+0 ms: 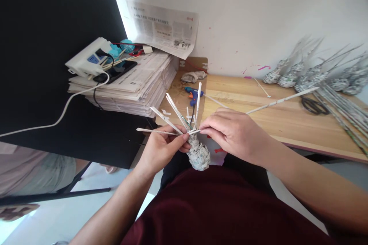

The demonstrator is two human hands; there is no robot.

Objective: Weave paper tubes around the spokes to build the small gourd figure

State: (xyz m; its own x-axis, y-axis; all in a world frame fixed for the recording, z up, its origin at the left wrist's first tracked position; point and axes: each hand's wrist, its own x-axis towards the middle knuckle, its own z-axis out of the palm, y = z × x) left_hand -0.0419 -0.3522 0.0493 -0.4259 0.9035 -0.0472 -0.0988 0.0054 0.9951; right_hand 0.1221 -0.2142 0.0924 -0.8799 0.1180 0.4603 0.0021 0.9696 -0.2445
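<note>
A small woven paper vase (pixel 199 157) with a round body hangs over my lap, its neck tilted away from me. My left hand (pixel 165 145) is closed round its neck, thumb pressed on the weave. Several rolled-paper stakes (pixel 176 108) fan out from the neck. With fingertips pinched, my right hand (pixel 232 132) grips a rolled paper tube close to the neck. A long rolled paper tube (pixel 276 102) shows beyond that hand, reaching right over the table; my hand hides whether it is the same one.
A blue glue gun (pixel 193 93) and a crumpled cloth (pixel 194 77) lie behind the vase. Stacked newspapers (pixel 123 92) stand left, carrying a power strip (pixel 87 57) and a phone (pixel 122 71). Black scissors (pixel 314 105), loose paper tubes (pixel 345 113) and several woven pieces (pixel 287 77) occupy the wooden table's right.
</note>
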